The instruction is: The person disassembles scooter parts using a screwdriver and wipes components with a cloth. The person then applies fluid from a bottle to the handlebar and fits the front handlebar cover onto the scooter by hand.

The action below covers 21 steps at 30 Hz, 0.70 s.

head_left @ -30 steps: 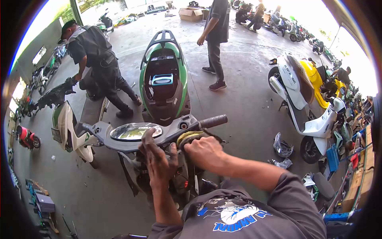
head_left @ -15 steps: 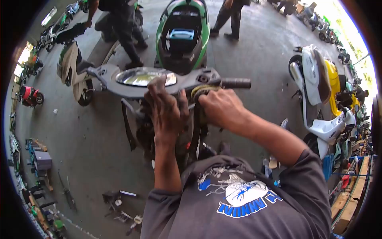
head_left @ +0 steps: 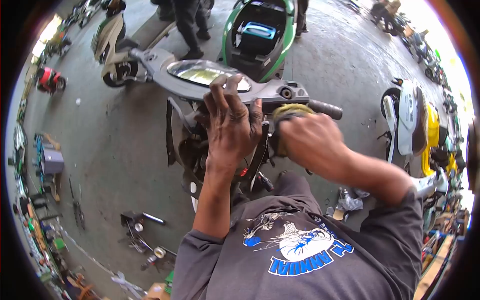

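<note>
My left hand (head_left: 230,120) is against the near edge of a grey scooter handlebar cover (head_left: 272,91), its bent fingers reaching up to the clear headlight (head_left: 192,73) and its thumb upright at the edge. My right hand (head_left: 312,137) is closed in a fist around a yellow-green and black thing (head_left: 291,110), whose kind I cannot make out. This fist sits just below the cover's right end, beside the black handlebar grip (head_left: 326,109). Under the cover, dark panels and scooter parts are partly hidden by my hands and forearms.
A green scooter body (head_left: 227,50) with a blue-topped box (head_left: 260,31) inside stands ahead. Another person's legs (head_left: 189,27) are left of it. A white-and-yellow scooter (head_left: 412,120) stands at right. Loose parts (head_left: 140,235) and a purple box (head_left: 52,161) lie at left.
The view has shifted, so the scooter and both hands appear farther right. My left fingers are drawn closer together on the cover. My right hand still grips the yellow-green and black thing.
</note>
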### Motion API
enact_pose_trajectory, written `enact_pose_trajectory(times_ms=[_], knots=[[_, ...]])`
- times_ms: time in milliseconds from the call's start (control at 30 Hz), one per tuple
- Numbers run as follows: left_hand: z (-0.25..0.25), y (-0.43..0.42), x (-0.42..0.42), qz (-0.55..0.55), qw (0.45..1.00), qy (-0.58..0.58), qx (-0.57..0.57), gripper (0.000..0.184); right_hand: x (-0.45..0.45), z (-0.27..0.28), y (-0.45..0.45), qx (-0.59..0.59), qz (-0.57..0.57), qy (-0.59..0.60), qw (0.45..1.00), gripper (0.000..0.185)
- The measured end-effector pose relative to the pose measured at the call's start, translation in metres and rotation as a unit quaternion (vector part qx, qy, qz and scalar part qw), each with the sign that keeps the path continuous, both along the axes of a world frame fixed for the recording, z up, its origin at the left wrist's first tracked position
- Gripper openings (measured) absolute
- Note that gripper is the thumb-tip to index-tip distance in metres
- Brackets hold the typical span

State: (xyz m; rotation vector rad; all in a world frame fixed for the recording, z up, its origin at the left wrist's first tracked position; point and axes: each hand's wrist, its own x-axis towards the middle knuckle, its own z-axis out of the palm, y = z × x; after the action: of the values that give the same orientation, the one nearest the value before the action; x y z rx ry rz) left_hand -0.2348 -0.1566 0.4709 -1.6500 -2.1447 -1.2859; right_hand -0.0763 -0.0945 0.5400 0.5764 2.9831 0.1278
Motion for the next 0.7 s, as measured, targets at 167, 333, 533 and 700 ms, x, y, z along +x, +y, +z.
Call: enact_pose_trajectory(times_ms=[167,333,533,700], knots=[[0.003,-0.011,0.007,-0.003,1.0,0.012,0.022,0.062,0.063,0.047,0.019,-0.24,-0.025,-0.028,0.97,0.018],[-0.064,-0.062,0.091,0.049,0.948,-0.293,0.118,0.072,0.082,-0.014,0.076,-0.614,0.14,0.145,0.763,0.043],[-0.074,-0.068,0.187,-0.036,0.532,-0.817,0.217,0.125,0.079,-0.102,0.101,-0.824,0.154,-0.016,0.546,0.055],[-0.068,-0.078,0.204,0.086,0.622,-0.759,0.175,0.07,0.083,-0.115,0.094,-0.959,-0.143,-0.152,0.19,0.076]])
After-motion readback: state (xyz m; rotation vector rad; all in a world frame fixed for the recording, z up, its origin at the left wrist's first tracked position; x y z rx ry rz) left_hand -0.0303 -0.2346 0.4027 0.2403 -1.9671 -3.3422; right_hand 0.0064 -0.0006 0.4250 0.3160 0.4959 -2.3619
